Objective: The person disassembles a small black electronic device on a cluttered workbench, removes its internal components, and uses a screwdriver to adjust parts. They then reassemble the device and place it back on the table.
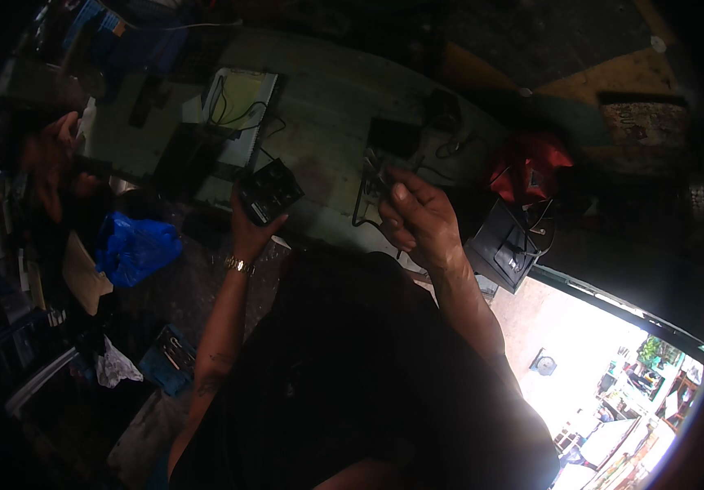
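Note:
My left hand [253, 219], with a watch at the wrist, grips a black square electronic box [272, 191] over the green worktop [327, 106]. My right hand [417, 214] is raised over the worktop, its fingers closed on a small dark object [378, 173], perhaps a connector or tool; it is too dim to name. A black cable [358, 219] runs down beside it. Behind my right hand lies a dark flat device [394, 135] among loose wires. A pale tray [242, 114] with cables in it sits beyond the black box.
At the left are another person's hand [64, 129], a blue plastic bag [135, 247] and a blue toolbox [168, 358]. At the right stand a red bag [523, 163] and a grey device [505, 245]. A bright doorway opens at the lower right.

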The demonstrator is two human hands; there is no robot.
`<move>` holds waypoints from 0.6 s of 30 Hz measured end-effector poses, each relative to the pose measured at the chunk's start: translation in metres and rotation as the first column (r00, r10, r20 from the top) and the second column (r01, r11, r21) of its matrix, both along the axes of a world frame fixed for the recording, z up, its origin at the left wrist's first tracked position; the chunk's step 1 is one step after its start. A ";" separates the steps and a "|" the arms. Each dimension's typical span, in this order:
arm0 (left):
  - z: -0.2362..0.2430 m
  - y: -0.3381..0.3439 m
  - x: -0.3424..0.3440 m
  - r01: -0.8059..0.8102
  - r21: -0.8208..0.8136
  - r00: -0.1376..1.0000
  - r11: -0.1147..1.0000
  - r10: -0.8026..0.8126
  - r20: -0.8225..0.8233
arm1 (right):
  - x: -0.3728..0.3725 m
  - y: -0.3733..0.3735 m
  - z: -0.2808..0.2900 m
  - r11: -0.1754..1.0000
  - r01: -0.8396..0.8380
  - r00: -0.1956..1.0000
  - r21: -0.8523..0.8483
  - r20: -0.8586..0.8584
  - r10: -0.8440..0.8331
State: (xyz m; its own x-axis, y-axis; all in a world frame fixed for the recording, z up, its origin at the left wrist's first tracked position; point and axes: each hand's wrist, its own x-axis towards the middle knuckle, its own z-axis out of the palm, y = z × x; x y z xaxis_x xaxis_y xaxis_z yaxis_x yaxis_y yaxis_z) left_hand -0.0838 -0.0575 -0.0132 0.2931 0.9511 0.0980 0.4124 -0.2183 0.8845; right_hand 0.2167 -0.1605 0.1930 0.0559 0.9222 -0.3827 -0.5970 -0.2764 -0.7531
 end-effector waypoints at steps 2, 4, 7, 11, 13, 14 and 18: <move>0.001 0.000 0.000 -0.003 0.011 1.000 1.000 0.003 -0.013 | -0.001 0.000 0.000 1.000 -0.004 1.000 -0.004 0.003 0.004; 0.002 -0.001 0.000 -0.004 0.010 1.000 1.000 0.004 -0.007 | -0.001 0.001 0.000 1.000 -0.011 1.000 -0.004 0.016 0.012; 0.003 -0.001 0.000 -0.016 -0.020 1.000 1.000 0.016 -0.020 | -0.002 0.002 0.000 1.000 -0.015 1.000 -0.006 0.006 0.015; 0.002 -0.001 0.000 -0.015 0.001 0.999 1.000 0.015 -0.045 | -0.002 0.004 0.000 1.000 -0.025 0.999 -0.014 0.023 0.025; 0.002 -0.001 0.000 -0.012 -0.007 1.000 1.000 0.011 -0.020 | -0.002 0.005 0.000 1.000 -0.031 0.999 -0.002 0.020 0.031; 0.001 -0.001 0.000 -0.018 -0.026 0.999 0.999 0.017 -0.031 | -0.003 0.006 0.000 0.999 -0.035 0.999 -0.010 0.019 0.035; 0.002 -0.001 0.000 -0.012 -0.050 1.000 0.999 0.011 -0.013 | -0.003 0.007 -0.001 0.999 -0.037 0.999 -0.009 0.019 0.037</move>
